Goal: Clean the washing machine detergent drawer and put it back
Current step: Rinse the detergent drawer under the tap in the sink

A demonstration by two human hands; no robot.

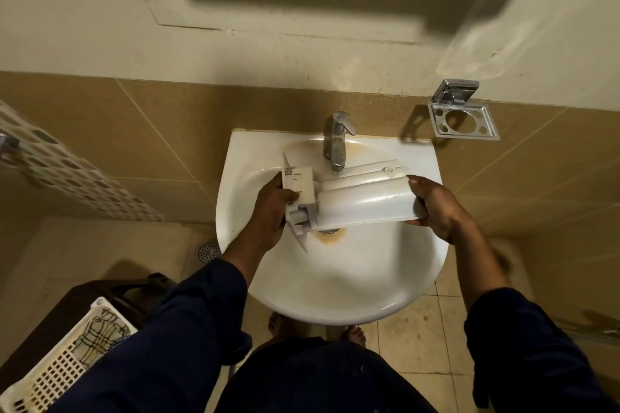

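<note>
I hold the white plastic detergent drawer (362, 201) sideways over the white washbasin (335, 285), its underside turned up toward me. My left hand (271, 211) grips the front-panel end on the left. My right hand (436, 208) grips the far end on the right. The drawer hangs just below the spout of the chrome tap (337, 141), above the rust-stained drain. No water is visibly running.
A chrome wall holder (461, 114) is mounted right of the tap. A white laundry basket (63, 359) with cloth stands at the lower left, beside a dark bin. A floor drain (208, 251) lies left of the basin. My bare feet stand under it.
</note>
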